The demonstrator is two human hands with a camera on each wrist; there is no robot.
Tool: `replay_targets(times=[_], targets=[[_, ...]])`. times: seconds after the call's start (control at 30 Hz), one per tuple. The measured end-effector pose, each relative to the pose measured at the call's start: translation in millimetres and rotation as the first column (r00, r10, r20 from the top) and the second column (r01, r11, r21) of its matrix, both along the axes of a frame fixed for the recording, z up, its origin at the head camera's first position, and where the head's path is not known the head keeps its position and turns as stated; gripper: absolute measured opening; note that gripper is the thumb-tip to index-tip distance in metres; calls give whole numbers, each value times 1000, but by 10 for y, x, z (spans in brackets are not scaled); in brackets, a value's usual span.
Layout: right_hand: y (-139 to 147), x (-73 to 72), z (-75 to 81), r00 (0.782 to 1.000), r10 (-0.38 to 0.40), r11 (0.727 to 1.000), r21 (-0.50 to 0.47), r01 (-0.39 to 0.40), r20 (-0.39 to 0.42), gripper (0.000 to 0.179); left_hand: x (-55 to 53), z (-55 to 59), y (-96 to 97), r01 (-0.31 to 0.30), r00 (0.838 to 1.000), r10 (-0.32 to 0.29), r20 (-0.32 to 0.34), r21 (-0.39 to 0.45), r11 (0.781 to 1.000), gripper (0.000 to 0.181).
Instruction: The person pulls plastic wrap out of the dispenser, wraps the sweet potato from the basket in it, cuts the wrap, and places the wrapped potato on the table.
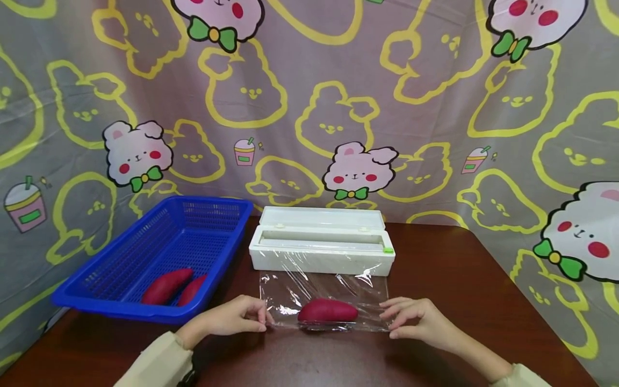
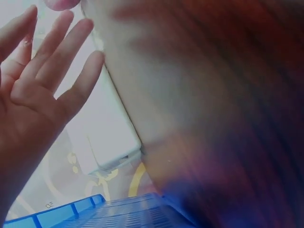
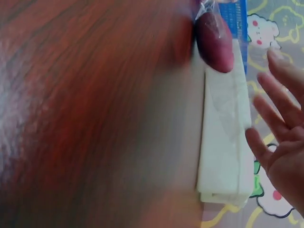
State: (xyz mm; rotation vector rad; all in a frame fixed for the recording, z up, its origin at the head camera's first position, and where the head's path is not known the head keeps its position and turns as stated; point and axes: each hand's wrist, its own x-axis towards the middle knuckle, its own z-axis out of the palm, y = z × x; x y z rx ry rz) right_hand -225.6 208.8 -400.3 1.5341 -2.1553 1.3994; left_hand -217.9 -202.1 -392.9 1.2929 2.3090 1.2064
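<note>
A purple-red sweet potato lies on a sheet of clear cling film drawn toward me from a white dispenser box. Shiny film runs along the sweet potato's near side. At the film's near left corner my left hand pinches the edge between thumb and finger, the other fingers spread in the left wrist view. Opposite it, my right hand holds the near right corner, its outer fingers stretched out in the right wrist view. The sweet potato shows at the top there, film gathered at its end.
A blue plastic basket stands at the left, with two more sweet potatoes inside. The dispenser's lid is raised at the back, and a green slider sits at its right end. A patterned cloth hangs behind the brown table.
</note>
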Motion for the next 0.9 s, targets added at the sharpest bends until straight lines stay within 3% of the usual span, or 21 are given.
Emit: replay_targets(times=[0.17,0.37,0.47,0.63,0.77,0.9], targets=[[62,-11,-1,984,22,1000,-20,-19,178,18,-18,-17,-43,-26,991,18,135,55,998,10],[117,-17,26,918,39,998,-56,-18,394,6,-36,-27,-71,-74,941,17,338,154,985,15],[120,-28,28,896,68,997,-71,-41,439,5,-39,-31,-68,-78,930,2,367,193,978,16],[118,-39,52,878,78,995,-98,-35,472,5,-30,-13,-44,-120,902,2,431,247,961,15],[102,-67,82,869,48,994,-107,6,493,6,-38,15,9,-211,880,61,472,271,939,16],[72,-104,115,833,-3,995,-84,59,553,10,-55,47,52,-347,847,190,497,247,905,16]])
